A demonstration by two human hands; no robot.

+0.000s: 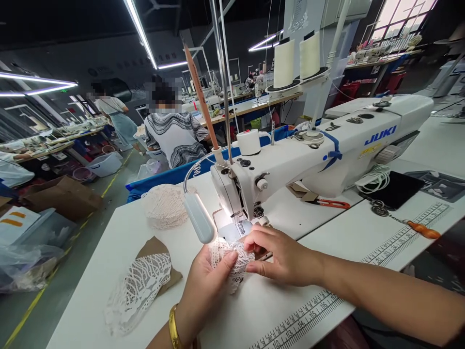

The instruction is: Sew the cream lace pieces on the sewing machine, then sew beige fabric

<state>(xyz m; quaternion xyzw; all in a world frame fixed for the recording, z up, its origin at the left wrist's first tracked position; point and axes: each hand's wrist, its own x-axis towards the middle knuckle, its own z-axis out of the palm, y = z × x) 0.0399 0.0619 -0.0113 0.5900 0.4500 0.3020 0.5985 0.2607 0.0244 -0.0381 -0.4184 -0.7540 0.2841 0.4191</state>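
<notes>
A bunched piece of white lace (238, 269) is between my two hands, just in front of the sewing machine's needle and presser foot (241, 226). My left hand (210, 276) grips the lace from the left, its thumb lying on top. At the lace's right edge, my right hand (276, 254) has its fingers curled and closed on it. The white sewing machine (290, 165) stands behind, and its small lamp (199, 218) lights the spot. A flat lace piece (148, 276) rests on brown paper to the left, and a pile of cream lace (167, 206) lies farther back.
Orange-handled thread snips (332, 203) lie under the machine arm. To the right are a black phone-like slab (397, 189), white cord (374, 179) and an orange keychain (424, 229). A ruler strip (308, 320) runs along the front edge. Another person (178, 135) sits beyond the table.
</notes>
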